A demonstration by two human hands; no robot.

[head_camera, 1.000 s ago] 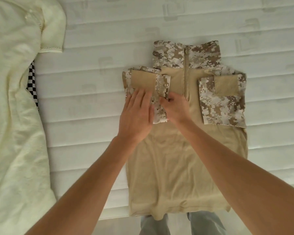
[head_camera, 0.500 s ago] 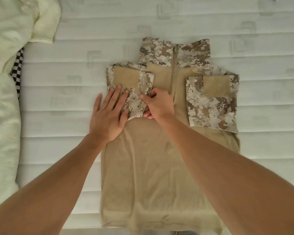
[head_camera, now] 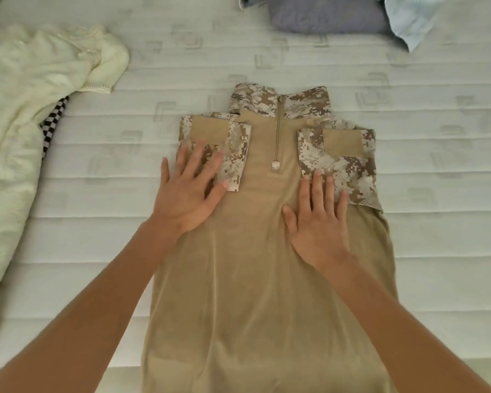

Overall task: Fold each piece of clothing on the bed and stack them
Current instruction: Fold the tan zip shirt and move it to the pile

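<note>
On the bed (head_camera: 102, 211), at its middle: tan shirt (head_camera: 255, 279) laid flat, collar away from the person, hem reaching the near edge. Camouflage collar (head_camera: 281, 102) upright on the mattress with a short zipper (head_camera: 278, 137) running down the chest. Both camouflage sleeves folded inward over the chest: left sleeve (head_camera: 227, 148) and right sleeve (head_camera: 343, 165), each with a plain tan patch near the shoulder, well apart with the zipper between them.

Left hand (head_camera: 187, 194) flat, fingers spread, fingertips resting on the lower part of the left sleeve, palm over the shirt's left edge and partly over the mattress. Right hand (head_camera: 318, 222) flat as well, fingers straight and close together, fingertips touching the lower edge of the right sleeve, palm on the tan body. Nothing pinched or gripped by either.

To the left: crumpled cream garment (head_camera: 20, 109) with a checkered black-and-white cloth (head_camera: 51, 123) peeking from under it. At the far edge: purple-grey folded cloth (head_camera: 323, 15) touching a light blue cloth (head_camera: 411, 21).
</note>
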